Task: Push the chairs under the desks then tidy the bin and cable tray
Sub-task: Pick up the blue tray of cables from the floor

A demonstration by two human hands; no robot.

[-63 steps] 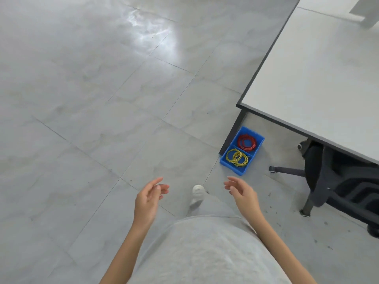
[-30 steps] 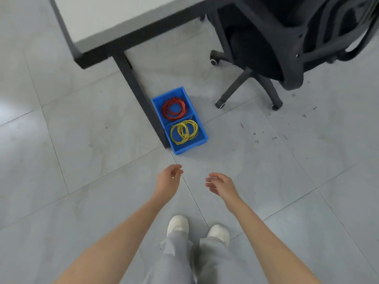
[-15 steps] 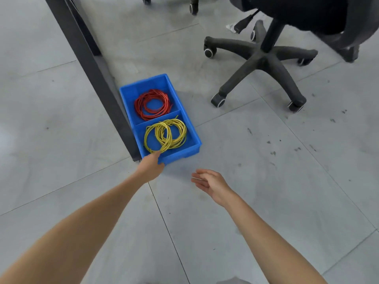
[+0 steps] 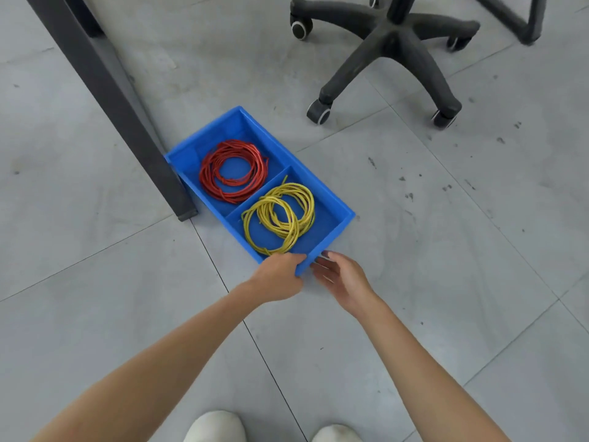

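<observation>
Both hands now closing on tray (image 4: 331, 199) near edge: left hand (image 4: 276, 277) gripping rim, right hand (image 4: 341, 275) arriving loose at 3 o'clock; tray sitting beside desk leg (image 4: 111, 100), dragging next probably.

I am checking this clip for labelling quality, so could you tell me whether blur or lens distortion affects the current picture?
Head view: the right hand is smeared by motion blur beside the blue tray; the left hand and the yellow coil are sharp; wide-angle stretch splays the forearms; light is soft, no glare.
</observation>
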